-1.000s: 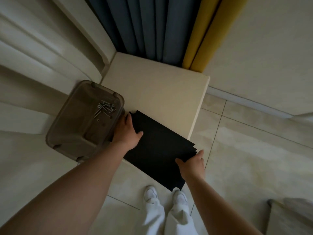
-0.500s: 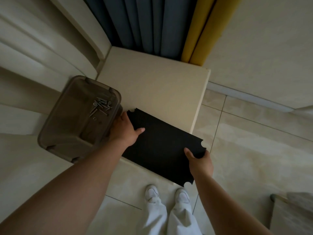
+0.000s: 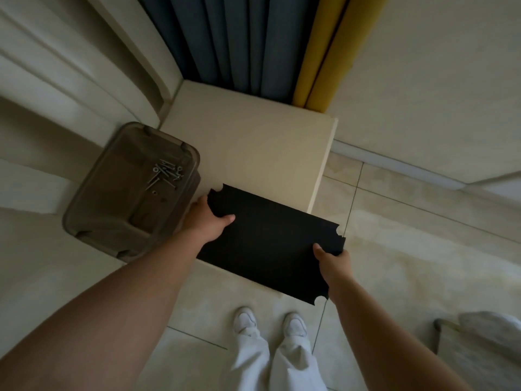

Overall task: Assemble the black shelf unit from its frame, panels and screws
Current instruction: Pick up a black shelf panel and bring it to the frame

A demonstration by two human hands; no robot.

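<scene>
A stack of flat black shelf panels (image 3: 270, 238) with notched corners lies across the near edge of a cream table (image 3: 253, 148), its right part overhanging the floor. My left hand (image 3: 207, 218) grips the stack's left edge, thumb on top. My right hand (image 3: 332, 261) grips its right edge, thumb on top, fingers underneath. A second panel's corner peeks out at the right. Several silver screws (image 3: 165, 173) lie in a clear brownish plastic bin (image 3: 93, 218) left of the table. No frame part is in view.
Blue and yellow curtains (image 3: 253, 46) hang behind the table. A white cabinet or wall fills the left. Tiled floor (image 3: 408, 249) spreads to the right and below, where my white shoes stand. A pale cushion shows at the bottom right corner.
The fanned black panels have been squared into one stack and shifted right, past the table's edge. My right hand moved right with them; my left hand stayed on the left edge.
</scene>
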